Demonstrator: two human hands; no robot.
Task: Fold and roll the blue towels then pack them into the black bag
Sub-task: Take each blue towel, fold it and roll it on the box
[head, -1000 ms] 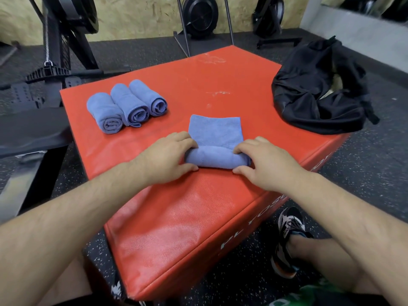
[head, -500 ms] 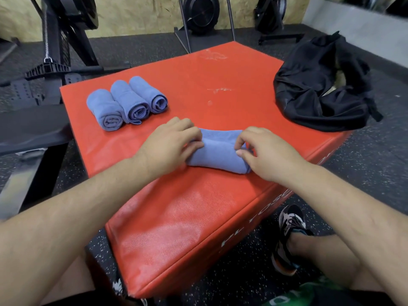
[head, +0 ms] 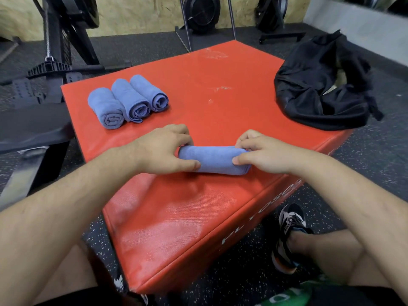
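Observation:
A blue towel (head: 215,160) lies fully rolled into a tube across the middle of the red padded box (head: 198,217). My left hand (head: 164,149) grips its left end and my right hand (head: 259,152) grips its right end, thumbs on the near side and fingers curled over the far side. Three rolled blue towels (head: 127,101) lie side by side near the box's far left corner. The black bag (head: 320,85) sits crumpled on the box's right corner, its opening partly showing a pale lining.
Black gym machines (head: 64,40) stand to the left and behind the box. The speckled rubber floor (head: 375,162) surrounds it. My right foot in a sneaker (head: 289,230) rests by the box's near right side.
The flat part of the towel has been rolled up away from me. One second ago a folded flap still lay flat beyond my hands; now the towel is one complete roll held at both ends.

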